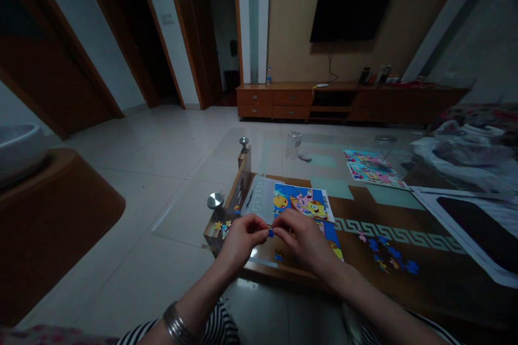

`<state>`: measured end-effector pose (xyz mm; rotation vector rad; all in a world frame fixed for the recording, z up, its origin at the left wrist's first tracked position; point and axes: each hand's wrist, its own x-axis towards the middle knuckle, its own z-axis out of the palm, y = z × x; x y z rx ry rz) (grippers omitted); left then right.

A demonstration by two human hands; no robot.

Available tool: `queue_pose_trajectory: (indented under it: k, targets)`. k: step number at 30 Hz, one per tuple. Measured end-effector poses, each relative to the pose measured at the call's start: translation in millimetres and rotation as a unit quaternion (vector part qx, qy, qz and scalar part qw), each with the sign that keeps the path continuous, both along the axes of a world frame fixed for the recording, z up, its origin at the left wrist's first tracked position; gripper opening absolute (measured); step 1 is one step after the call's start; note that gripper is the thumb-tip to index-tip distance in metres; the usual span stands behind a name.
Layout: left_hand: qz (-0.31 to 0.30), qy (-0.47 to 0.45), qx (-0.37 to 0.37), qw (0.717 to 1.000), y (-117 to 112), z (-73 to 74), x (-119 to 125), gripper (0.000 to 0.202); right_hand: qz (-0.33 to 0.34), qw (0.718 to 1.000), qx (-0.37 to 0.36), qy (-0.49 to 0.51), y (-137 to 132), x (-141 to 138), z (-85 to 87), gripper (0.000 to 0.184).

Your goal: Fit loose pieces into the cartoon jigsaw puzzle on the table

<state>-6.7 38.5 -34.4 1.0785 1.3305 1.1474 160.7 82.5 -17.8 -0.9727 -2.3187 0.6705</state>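
Observation:
My left hand (242, 237) and my right hand (304, 236) meet above the near edge of a glass coffee table (283, 156). Both pinch a small blue puzzle piece (270, 233) between their fingertips. Just beyond them lies a cartoon puzzle picture (304, 202) in blue, pink and yellow, partly covered by a pale sheet (259, 197). Loose puzzle pieces (386, 253) lie scattered to the right, and a few more pieces (222, 225) sit at the table's left corner. A metal bracelet (176, 323) is on my left wrist.
A drinking glass (294, 143) and a second colourful puzzle sheet (372, 167) stand farther back on the table. White bags (457, 153) lie at the right. A wooden TV cabinet (348, 101) with a wall television (350, 12) is behind. Tiled floor spreads left.

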Motion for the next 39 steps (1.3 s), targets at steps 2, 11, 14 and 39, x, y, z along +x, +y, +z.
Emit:
queue_pose_trajectory:
  k: [2,11,14,39]
  targets:
    - [-0.007,-0.007,-0.001,1.000,-2,-0.9,5,0.014,-0.005,0.999,-0.035,-0.019,2,3,-1.1,0.011]
    - [-0.030,0.132,0.050,0.990,-7,-8.3,17,0.018,-0.030,0.991,-0.067,-0.115,14,22,-4.1,0.012]
    - [-0.054,0.267,0.086,0.958,-11,-10.5,19,0.023,-0.028,0.986,-0.073,-0.149,15,28,-7.7,0.013]
    - [-0.017,0.208,0.054,0.976,-10,-2.7,21,0.006,-0.010,0.975,-0.221,-0.030,8,16,6.0,0.019]
